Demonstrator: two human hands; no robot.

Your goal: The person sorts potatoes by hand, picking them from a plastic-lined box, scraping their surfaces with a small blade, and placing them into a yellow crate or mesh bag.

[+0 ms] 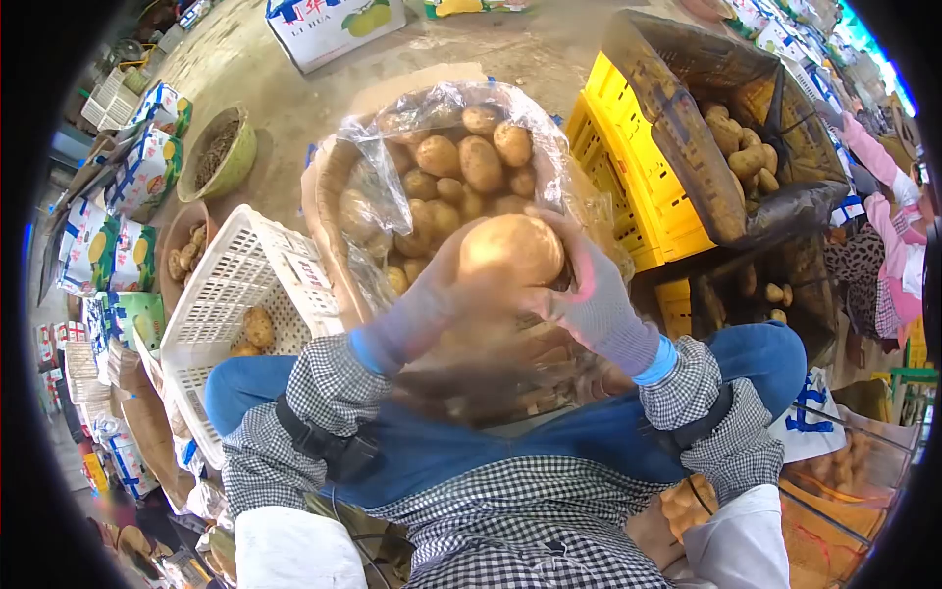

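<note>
A large potato point(512, 251) is held between my two gloved hands, above a plastic-lined box point(329, 187) of potatoes. My left hand point(427, 294) is at the potato's left side, its fingers smeared by motion. Around the right side curl the fingers of my right hand point(594, 290), with the thumb below. More potatoes point(446, 187) lie in the box just beyond my hands.
On the left stands a white crate point(231, 285) with a few potatoes. Lined yellow crates point(613, 157) are on the right, near a co-worker's pink sleeve point(868, 147). A green bowl point(235, 162) and a printed carton point(334, 34) sit farther off.
</note>
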